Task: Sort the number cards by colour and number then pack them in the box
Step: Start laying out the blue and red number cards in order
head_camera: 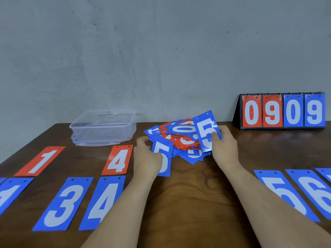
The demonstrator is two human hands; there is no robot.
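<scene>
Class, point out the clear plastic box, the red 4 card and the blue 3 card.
Clear plastic box (100,134): head view, front wall.
Red 4 card (117,159): head view, card's centre.
Blue 3 card (64,204): head view, card's centre.

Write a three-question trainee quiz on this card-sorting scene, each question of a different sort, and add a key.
1. True or false: the right hand holds a red card.
2. Multiple choice: the left hand holds a blue card showing which number? A) 3 B) 5 C) 9
3. Fill in the blank: the flip scoreboard at the back right of the table reads ____.

Key
1. False: it holds a blue 5 card.
2. B
3. 0909
</scene>
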